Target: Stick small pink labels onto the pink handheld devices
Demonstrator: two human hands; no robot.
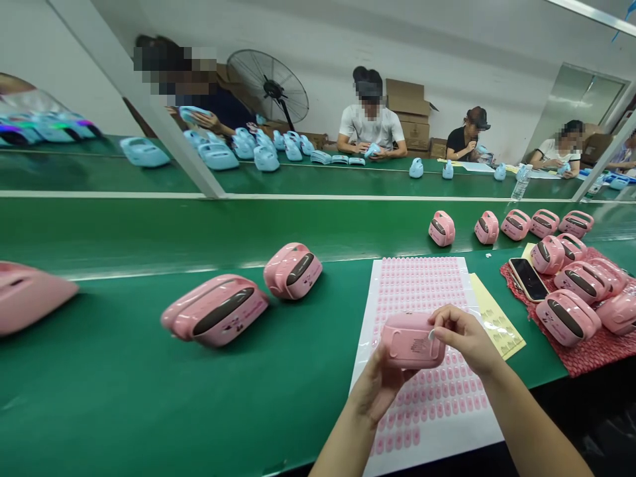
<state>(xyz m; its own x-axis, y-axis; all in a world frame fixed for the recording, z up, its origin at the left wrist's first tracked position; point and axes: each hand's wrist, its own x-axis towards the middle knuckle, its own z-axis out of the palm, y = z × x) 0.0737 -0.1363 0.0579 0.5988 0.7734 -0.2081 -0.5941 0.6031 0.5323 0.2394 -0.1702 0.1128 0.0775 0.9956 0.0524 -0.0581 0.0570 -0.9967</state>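
Observation:
My left hand (380, 384) holds a pink plastic device (405, 341) from below, its flat face with small dark print turned up towards me. At the device's right end, my right hand (462, 334) pinches a small whitish sticker (431, 334) between thumb and forefinger, close against the casing. Under both hands lies a white sheet (365, 351) with rows of small pink oval stickers; the lowest row is partly bare. A yellow sheet (489, 311) with small pale stickers sticks out to its right.
Pink devices with handles stand left (218, 311), along the back (442, 228) and on red bubble wrap (586, 358) at right, beside a phone (529, 278). Across the green bench (124, 397), behind a metal frame (173, 112), several people handle blue devices (265, 158). A bottle (521, 182) stands there.

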